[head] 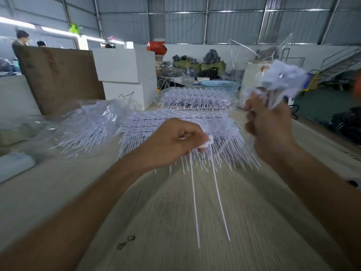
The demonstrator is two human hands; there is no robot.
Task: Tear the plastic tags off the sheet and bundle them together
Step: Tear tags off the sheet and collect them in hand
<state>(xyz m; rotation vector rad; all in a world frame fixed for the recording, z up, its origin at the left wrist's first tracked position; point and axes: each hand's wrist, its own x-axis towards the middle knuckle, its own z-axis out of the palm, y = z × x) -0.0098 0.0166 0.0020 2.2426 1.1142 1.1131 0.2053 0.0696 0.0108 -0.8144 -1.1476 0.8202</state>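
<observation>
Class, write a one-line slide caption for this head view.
Left hand pinches white plastic tags; right hand grips a bundle.

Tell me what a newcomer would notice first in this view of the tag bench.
The eye goes first to the spiky white sheets of plastic tags stacked mid-table, tails bristling toward the camera. Just in front, the left hand pinches a white tag head whose thin tails trail down over the wooden table. Up on the right, the right hand grips a blurred bundle of torn-off tags.
</observation>
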